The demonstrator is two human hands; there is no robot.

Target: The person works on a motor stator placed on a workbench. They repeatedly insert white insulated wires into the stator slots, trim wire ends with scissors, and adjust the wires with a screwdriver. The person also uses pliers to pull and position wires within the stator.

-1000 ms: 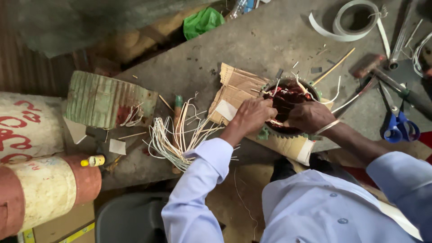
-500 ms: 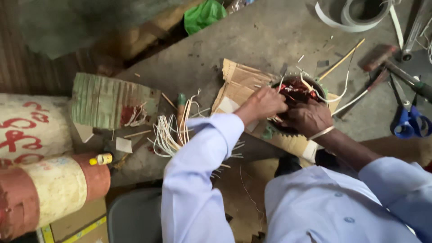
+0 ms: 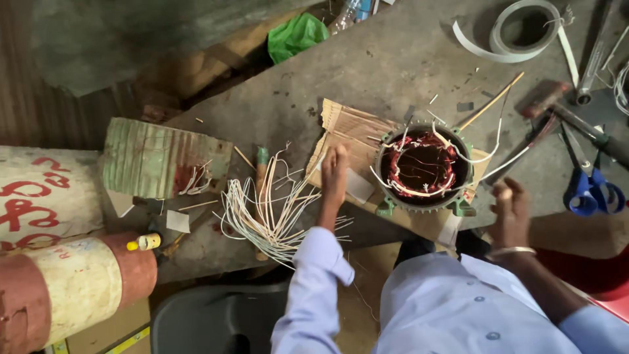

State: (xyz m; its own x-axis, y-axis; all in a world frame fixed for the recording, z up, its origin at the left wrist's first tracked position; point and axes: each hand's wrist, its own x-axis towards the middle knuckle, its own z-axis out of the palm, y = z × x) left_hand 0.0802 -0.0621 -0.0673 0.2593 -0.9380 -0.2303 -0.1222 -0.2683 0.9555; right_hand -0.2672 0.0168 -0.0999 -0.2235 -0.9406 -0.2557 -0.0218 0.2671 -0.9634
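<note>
Stator rewinding paused mid-step, both hands off the winding.

Left hand, fingers loosely open, hovers over the cardboard at the stator's 9 o'clock, near the white sleeves; right hand, loosely curled and empty (slightly blurred), sits at its 4 o'clock. Next move likely calls for picking one sleeve and threading a copper lead.

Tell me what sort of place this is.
Most likely a motor repair or rewinding workshop: a stator with copper windings sits on a worn workbench, beside loose white sleeving and blue-handled scissors.
</note>
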